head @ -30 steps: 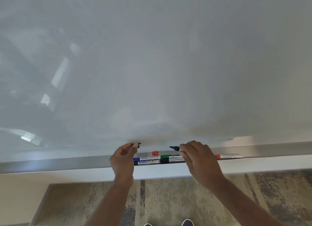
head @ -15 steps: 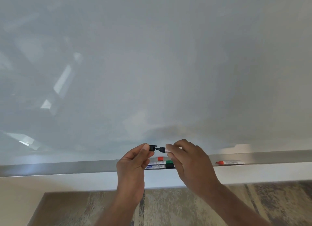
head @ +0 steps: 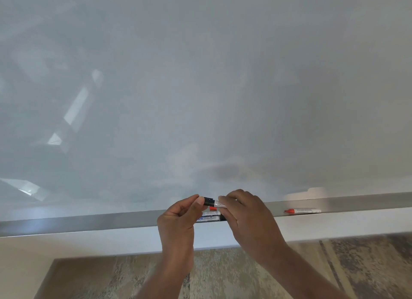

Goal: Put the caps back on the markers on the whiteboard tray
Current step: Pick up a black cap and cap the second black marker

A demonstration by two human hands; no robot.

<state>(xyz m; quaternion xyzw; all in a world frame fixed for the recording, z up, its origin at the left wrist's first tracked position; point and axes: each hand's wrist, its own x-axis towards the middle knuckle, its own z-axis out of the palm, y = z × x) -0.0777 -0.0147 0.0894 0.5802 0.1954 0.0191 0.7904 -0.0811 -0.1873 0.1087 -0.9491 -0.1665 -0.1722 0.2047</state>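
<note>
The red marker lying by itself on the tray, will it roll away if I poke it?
Probably a little. The red marker looks round and smooth, so a sideways poke could roll it. It lies lengthwise in the tray, whose front edge would likely stop it. It looks stiff and light, so it should lift easily without bending.

markers in tray behind hands, lone marker well right

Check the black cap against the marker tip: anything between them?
Nothing visible. The left hand presses the black cap onto the end of the black marker, held by the right hand. Cap and barrel meet above the whiteboard tray; full seating can't be judged.
</note>
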